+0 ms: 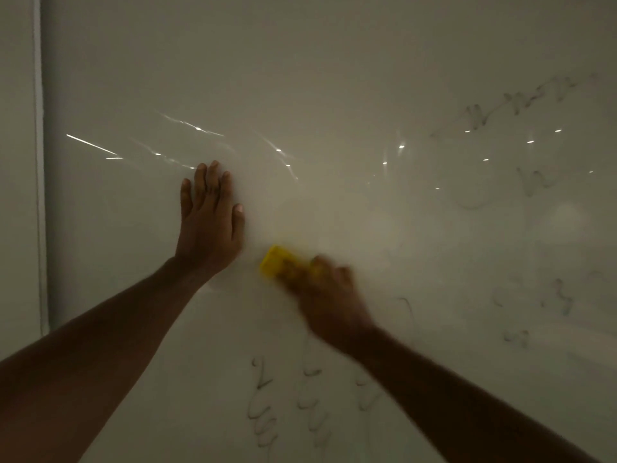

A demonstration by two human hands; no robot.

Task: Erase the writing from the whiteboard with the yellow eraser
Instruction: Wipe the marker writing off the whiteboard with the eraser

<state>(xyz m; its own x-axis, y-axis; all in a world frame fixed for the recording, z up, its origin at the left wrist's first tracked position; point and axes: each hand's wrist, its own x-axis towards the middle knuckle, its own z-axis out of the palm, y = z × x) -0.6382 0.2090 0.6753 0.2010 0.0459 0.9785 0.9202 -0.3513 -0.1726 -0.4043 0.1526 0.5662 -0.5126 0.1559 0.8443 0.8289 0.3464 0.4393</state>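
Your left hand (208,225) lies flat on the whiteboard (334,78), fingers spread and holding nothing, not far in from the board's left edge. That looks like a brace: it steadies you while the other arm scrubs. Your right hand (329,295) has its grip pressed around the yellow eraser (274,261), which sits against the board just right of and below the flat palm, only its left end showing past your fingers. The hand and eraser are smeared with motion blur, so I judge you are mid-stroke.

The patch around the eraser reads clean. Faint writing (263,402) remains toward the bottom edge, below your right forearm, and more writing on the right side (534,182) runs from the upper right down toward the lower right. Much of the job is still ahead, and it lies away from where your brace hand now rests.
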